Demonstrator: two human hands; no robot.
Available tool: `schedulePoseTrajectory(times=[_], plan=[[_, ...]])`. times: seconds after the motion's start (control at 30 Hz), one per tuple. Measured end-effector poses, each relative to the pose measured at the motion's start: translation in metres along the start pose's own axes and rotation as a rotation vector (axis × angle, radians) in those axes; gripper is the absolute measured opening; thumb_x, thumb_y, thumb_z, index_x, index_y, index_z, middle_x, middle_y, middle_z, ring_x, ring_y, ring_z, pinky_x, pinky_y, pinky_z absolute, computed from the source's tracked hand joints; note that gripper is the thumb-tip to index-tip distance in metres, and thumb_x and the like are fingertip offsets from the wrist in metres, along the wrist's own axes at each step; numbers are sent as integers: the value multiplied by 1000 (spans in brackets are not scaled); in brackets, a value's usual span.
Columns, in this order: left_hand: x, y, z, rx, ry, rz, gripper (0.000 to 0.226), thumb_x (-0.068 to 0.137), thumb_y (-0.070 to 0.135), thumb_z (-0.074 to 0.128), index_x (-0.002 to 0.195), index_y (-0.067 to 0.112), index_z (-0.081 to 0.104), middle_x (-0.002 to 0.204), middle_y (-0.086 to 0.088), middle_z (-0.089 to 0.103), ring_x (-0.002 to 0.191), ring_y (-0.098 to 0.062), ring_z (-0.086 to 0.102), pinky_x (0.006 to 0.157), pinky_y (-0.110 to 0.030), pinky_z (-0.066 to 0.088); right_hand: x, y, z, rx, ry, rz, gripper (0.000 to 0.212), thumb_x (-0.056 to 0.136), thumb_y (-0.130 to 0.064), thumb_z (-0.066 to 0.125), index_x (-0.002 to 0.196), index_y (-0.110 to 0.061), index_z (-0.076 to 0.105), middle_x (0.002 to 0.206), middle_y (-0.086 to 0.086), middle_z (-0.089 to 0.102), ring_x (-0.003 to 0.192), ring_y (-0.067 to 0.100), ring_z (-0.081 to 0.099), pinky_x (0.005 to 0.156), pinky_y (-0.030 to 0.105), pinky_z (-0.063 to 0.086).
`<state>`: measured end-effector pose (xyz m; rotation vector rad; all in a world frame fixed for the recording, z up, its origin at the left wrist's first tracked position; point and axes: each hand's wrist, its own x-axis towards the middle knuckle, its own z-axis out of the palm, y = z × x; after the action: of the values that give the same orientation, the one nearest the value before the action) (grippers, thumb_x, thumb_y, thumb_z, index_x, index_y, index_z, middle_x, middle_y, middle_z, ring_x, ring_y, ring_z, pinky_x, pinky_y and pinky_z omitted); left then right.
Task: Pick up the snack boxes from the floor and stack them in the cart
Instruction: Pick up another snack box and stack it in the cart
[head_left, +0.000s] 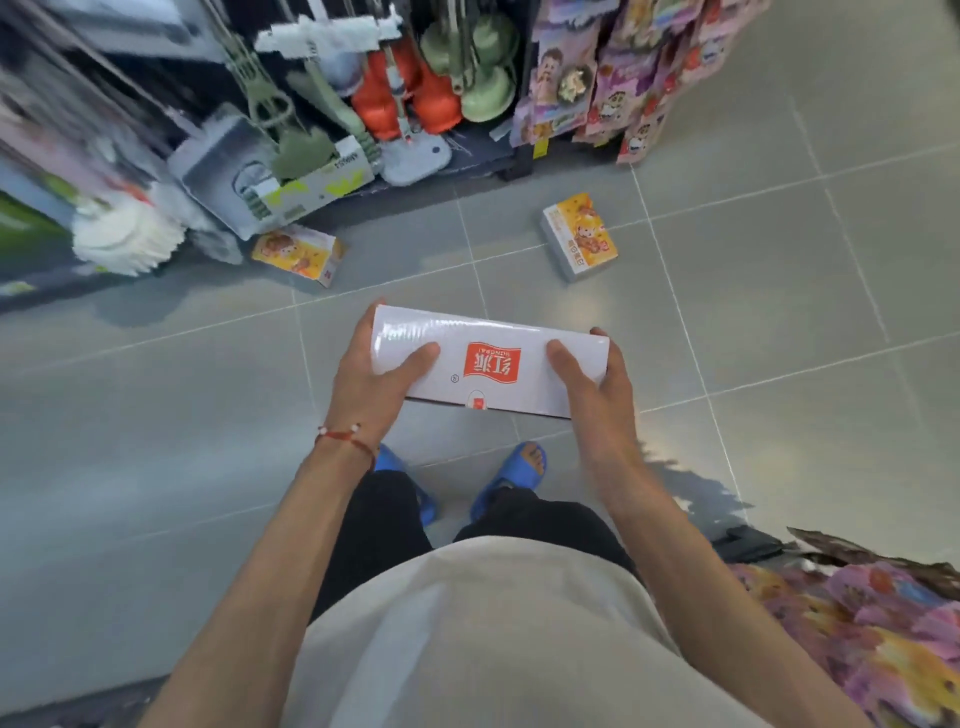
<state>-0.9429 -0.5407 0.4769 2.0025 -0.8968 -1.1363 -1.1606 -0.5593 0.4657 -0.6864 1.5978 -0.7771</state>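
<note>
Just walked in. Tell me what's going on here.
A person stands in a shop aisle, gripping a white snack box with both hands: the left hand at one end, the right hand at the other, thumbs on its top face. Two more lie on the tiled floor ahead: a yellow box beside the mops and a second yellow box farther right. No cart is clearly in view.

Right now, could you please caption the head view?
The left hand and right hand grip a white box; two yellow boxes lie on the floor.
</note>
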Motion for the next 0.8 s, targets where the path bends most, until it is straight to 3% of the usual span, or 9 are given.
schedulePoseTrajectory(times=[0.13, 0.27, 0.37, 0.4, 0.5, 0.6, 0.73, 0.8], plan=[[-6, -21, -51, -86, 90, -48, 64, 91, 35, 71, 147, 25, 41, 128, 1, 61, 105, -12, 64, 82, -13, 52, -15, -6, 49, -111, -104, -53, 56, 97, -36, 72, 146, -26, 46, 124, -5, 65, 107, 7, 65, 82, 16, 53], [-15, -49, -115, -137, 212, -86, 56, 93, 31, 69, 143, 23, 45, 119, 3, 59, 97, -7, 63, 70, -3, 47, -37, -6, 114, -188, -232, -62, 68, 91, -36, 78, 149, -29, 42, 129, -3, 66, 113, 12, 68, 97, 32, 58], [-22, -77, -169, -221, 301, -129, 58, 93, 34, 67, 145, 26, 43, 122, 1, 58, 106, -18, 63, 87, -23, 55, -59, -2, 171, -244, -328, -54, 79, 83, -39, 85, 148, -35, 41, 128, -6, 67, 113, 16, 69, 98, 40, 60], [-23, -88, -187, -244, 333, -144, 58, 93, 34, 68, 146, 27, 43, 123, 0, 59, 109, -21, 62, 91, -30, 56, -66, 0, 190, -267, -355, -62, 78, 82, -37, 86, 147, -36, 41, 126, -7, 67, 113, 16, 69, 98, 40, 60], [-30, -117, -239, -300, 411, -183, 58, 93, 35, 69, 144, 28, 44, 123, -2, 59, 106, -19, 63, 90, -32, 57, -91, 6, 248, -305, -429, -100, 70, 84, -29, 85, 140, -35, 44, 120, -11, 67, 111, 16, 69, 91, 32, 62], [-37, -148, -289, -351, 503, -225, 61, 91, 37, 70, 145, 29, 44, 126, -2, 60, 112, -23, 62, 99, -41, 54, -114, 12, 304, -316, -500, -98, 68, 83, -21, 87, 136, -30, 44, 123, -8, 67, 110, 14, 70, 91, 33, 62], [-47, -179, -346, -418, 603, -274, 65, 90, 35, 72, 148, 27, 42, 130, -2, 60, 115, -23, 61, 102, -42, 52, -140, 17, 375, -365, -588, -100, 72, 85, -17, 85, 137, -26, 36, 123, -9, 59, 108, 9, 66, 76, 16, 58], [-49, -189, -370, -446, 634, -297, 67, 90, 33, 72, 149, 27, 41, 131, 0, 59, 116, -22, 60, 103, -42, 51, -149, 19, 407, -391, -627, -96, 70, 86, -17, 84, 135, -26, 35, 124, -8, 58, 108, 9, 65, 73, 14, 56]])
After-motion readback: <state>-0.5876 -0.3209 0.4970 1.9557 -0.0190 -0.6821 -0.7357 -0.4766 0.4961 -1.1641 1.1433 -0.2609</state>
